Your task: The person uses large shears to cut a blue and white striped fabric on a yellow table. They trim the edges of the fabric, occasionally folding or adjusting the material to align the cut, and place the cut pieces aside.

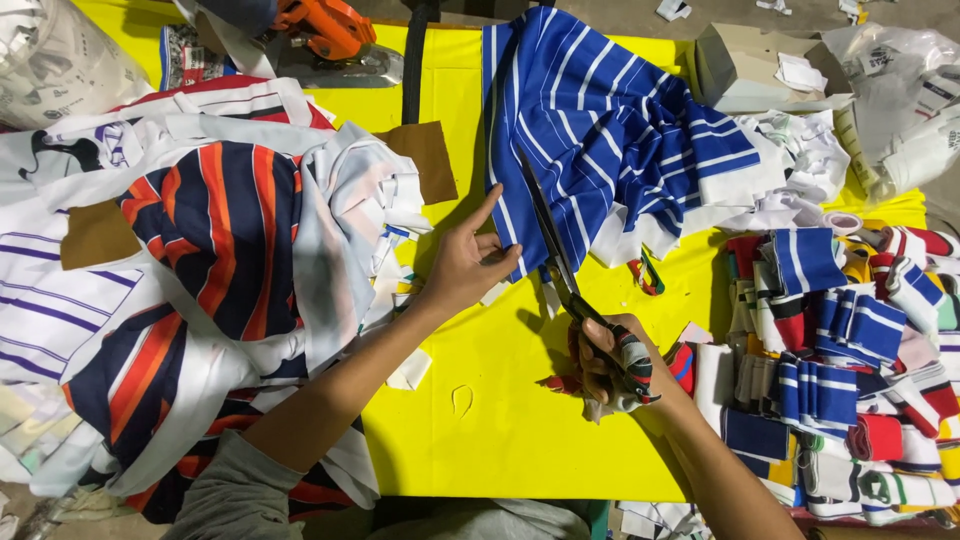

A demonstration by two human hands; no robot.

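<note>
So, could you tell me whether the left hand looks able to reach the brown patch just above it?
Probably yes: the left hand lies just below the brown patch, with only bare yellow table between them.

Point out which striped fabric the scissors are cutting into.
The blue fabric with white stripes, held at its edge by the left hand; the scissors in the right hand run along it. The navy-and-orange fabric lies untouched.

Bright yellow worktop [500,420] fills the view, evenly lit; grey floor [620,15] strip beyond its far edge.
</note>
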